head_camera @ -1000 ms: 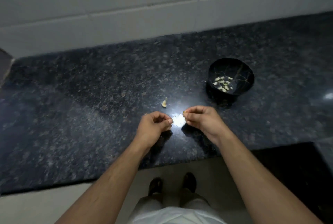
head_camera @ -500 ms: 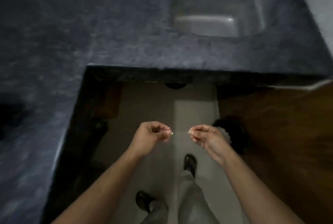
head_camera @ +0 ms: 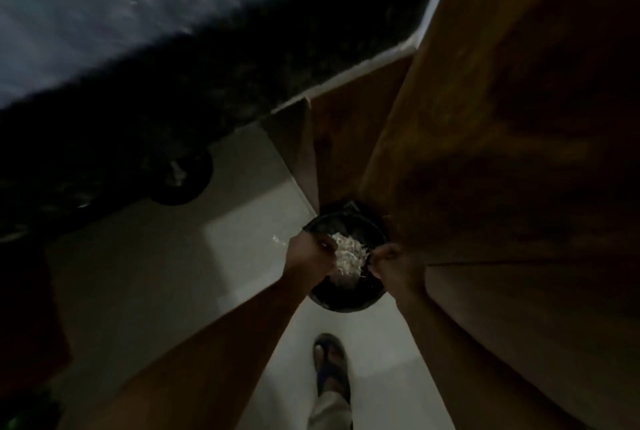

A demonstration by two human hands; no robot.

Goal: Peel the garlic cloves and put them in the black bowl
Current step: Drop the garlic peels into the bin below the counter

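Head view: pale floor (head_camera: 145,277), dark countertop (head_camera: 104,14), wooden cabinet (head_camera: 519,118).

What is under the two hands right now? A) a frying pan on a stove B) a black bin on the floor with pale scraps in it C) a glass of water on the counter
B: both the left hand and the right hand hang over a round black bin on the pale floor, and a heap of pale scraps lies inside it.
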